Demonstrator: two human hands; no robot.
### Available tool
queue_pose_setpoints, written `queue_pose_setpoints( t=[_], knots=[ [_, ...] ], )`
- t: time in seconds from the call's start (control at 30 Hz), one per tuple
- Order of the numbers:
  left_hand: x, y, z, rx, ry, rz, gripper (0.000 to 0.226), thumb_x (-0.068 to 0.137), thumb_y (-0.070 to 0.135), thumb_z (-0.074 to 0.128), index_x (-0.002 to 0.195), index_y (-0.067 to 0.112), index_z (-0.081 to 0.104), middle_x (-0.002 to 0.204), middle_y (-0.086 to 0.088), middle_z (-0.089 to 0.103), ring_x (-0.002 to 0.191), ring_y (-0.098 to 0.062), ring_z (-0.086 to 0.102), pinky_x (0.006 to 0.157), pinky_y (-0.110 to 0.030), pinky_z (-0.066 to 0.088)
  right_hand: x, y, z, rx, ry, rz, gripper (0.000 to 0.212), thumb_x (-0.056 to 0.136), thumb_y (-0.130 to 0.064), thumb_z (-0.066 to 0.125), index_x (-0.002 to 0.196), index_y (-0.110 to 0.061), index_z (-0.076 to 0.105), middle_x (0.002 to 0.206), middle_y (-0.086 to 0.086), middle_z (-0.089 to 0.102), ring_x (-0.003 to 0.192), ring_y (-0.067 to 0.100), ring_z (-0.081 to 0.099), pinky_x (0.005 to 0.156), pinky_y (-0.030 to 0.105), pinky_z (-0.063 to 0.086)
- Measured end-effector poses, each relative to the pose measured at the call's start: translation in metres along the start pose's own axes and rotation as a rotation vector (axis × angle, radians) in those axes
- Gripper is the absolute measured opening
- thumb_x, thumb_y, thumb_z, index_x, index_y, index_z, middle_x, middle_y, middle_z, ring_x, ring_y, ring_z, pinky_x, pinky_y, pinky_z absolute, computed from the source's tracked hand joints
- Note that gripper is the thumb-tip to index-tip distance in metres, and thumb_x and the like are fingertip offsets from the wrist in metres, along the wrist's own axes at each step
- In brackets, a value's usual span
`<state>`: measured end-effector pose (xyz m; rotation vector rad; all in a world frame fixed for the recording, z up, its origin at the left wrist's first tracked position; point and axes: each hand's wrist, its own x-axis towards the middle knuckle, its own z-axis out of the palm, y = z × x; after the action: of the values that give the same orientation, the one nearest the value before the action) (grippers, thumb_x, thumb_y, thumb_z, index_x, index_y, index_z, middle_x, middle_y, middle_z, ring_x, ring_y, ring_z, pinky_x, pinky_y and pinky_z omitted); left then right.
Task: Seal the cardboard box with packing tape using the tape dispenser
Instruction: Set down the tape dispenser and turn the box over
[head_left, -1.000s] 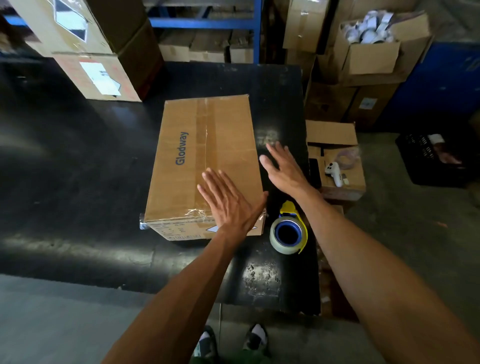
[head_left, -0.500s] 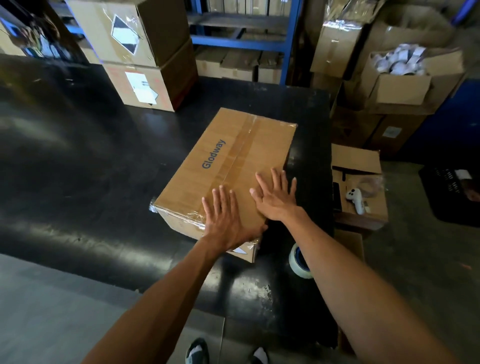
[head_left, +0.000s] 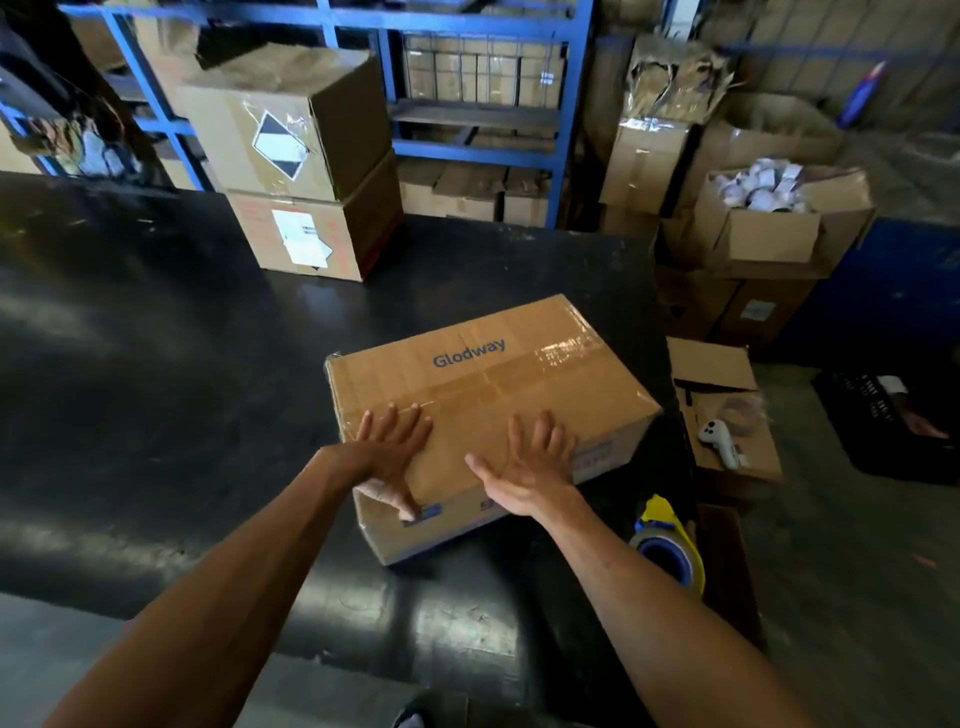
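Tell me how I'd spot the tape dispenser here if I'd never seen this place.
Find the big black table and the Glodway box on it under both hands. The tape dispenser sits at the table's right edge, just beside the right forearm. It is the only yellow-and-blue thing there, holding a round roll of tape.

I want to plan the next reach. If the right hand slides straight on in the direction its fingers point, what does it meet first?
Likely the clear tape strip on top of the Glodway box; the right hand lies flat there, fingers pointing away from the person.
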<state>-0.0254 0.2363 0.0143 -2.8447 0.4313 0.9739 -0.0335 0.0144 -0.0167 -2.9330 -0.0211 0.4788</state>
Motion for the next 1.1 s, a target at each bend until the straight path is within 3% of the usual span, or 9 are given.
queue_pose_setpoints(
  t=[0.1,0.13,0.2,0.3,0.4,0.5,0.53,0.67,1.1],
  knots=[
    [0.007,-0.009,0.004,-0.126,0.038,-0.044,0.133,0.077,0.071,0.064,0.151,0.018,-0.033,0.153,-0.012,-0.045,0.139,-0.035,-0.041,0.117,-0.062,-0.018,0.007,-0.009,-0.017,-0.024,0.144,-0.009,0.086,0.084,-0.083,0.018,0.147,-0.025,0.028,0.155,0.021,0.021,0.140,0.040,0.019,0.115,0.057,0.006],
    [0.010,-0.009,0.010,-0.208,0.072,-0.047,0.129,0.078,0.080,0.054,0.150,0.020,-0.035,0.151,-0.011,-0.047,0.138,-0.034,-0.043,0.116,-0.063,-0.018,0.013,-0.003,-0.021,-0.022,0.155,0.020,0.085,0.084,-0.082,0.018,0.149,-0.028,0.023,0.157,0.020,0.017,0.143,0.040,0.015,0.116,0.058,0.004],
    [0.015,-0.008,0.023,-0.291,0.138,-0.047,0.128,0.067,0.099,0.027,0.149,0.023,-0.037,0.149,-0.007,-0.050,0.137,-0.033,-0.045,0.115,-0.063,-0.021,0.022,0.011,-0.019,-0.013,0.086,0.110,0.087,0.083,-0.084,0.013,0.155,-0.037,0.001,0.164,0.016,-0.009,0.148,0.040,-0.012,0.115,0.061,-0.009],
    [0.026,-0.023,0.027,-0.252,0.204,-0.014,0.127,0.067,0.100,0.025,0.150,0.024,-0.034,0.150,-0.005,-0.048,0.138,-0.032,-0.043,0.116,-0.060,-0.021,0.023,0.009,-0.003,0.047,0.048,0.218,0.089,0.078,-0.088,0.005,0.152,-0.043,-0.014,0.161,0.014,-0.027,0.144,0.042,-0.028,0.112,0.064,-0.016],
    [0.034,-0.054,0.021,-0.176,0.232,0.042,0.130,0.062,0.103,0.022,0.153,0.027,-0.030,0.156,-0.004,-0.042,0.142,-0.030,-0.040,0.118,-0.059,-0.018,0.016,-0.015,0.005,0.050,0.049,0.260,0.089,0.078,-0.088,0.005,0.153,-0.042,-0.011,0.162,0.017,-0.022,0.145,0.046,-0.018,0.113,0.065,-0.010],
    [0.041,-0.075,0.019,-0.127,0.295,0.105,0.128,0.061,0.104,0.020,0.154,0.029,-0.027,0.159,-0.002,-0.038,0.144,-0.028,-0.037,0.120,-0.056,-0.017,0.010,-0.010,-0.005,0.009,0.126,0.269,0.086,0.078,-0.087,0.010,0.152,-0.042,0.011,0.160,0.015,0.007,0.142,0.042,0.009,0.115,0.059,0.005],
    [0.042,-0.076,0.022,-0.118,0.329,0.119,0.124,0.064,0.103,0.018,0.154,0.028,-0.026,0.158,-0.002,-0.037,0.145,-0.028,-0.036,0.120,-0.056,-0.017,0.009,0.001,-0.008,-0.007,0.153,0.283,0.085,0.078,-0.087,0.011,0.151,-0.043,0.014,0.159,0.014,0.011,0.142,0.041,0.010,0.115,0.060,0.005],
    [0.049,-0.073,0.033,-0.062,0.506,0.104,0.101,0.075,0.091,-0.011,0.156,0.031,-0.019,0.164,0.000,-0.026,0.150,-0.022,-0.025,0.121,-0.055,-0.013,0.008,0.034,-0.001,0.058,0.142,0.373,0.084,0.076,-0.090,0.007,0.151,-0.051,0.001,0.164,0.009,-0.012,0.147,0.041,-0.015,0.114,0.067,-0.007],
    [0.065,-0.083,0.028,-0.013,0.548,0.126,0.094,0.080,0.084,-0.014,0.156,0.031,-0.020,0.163,0.002,-0.026,0.151,-0.021,-0.023,0.122,-0.056,-0.010,0.011,0.032,-0.002,0.121,0.121,0.370,0.085,0.074,-0.092,0.003,0.149,-0.053,-0.007,0.164,0.009,-0.017,0.147,0.041,-0.014,0.115,0.065,0.001]
  ],
)
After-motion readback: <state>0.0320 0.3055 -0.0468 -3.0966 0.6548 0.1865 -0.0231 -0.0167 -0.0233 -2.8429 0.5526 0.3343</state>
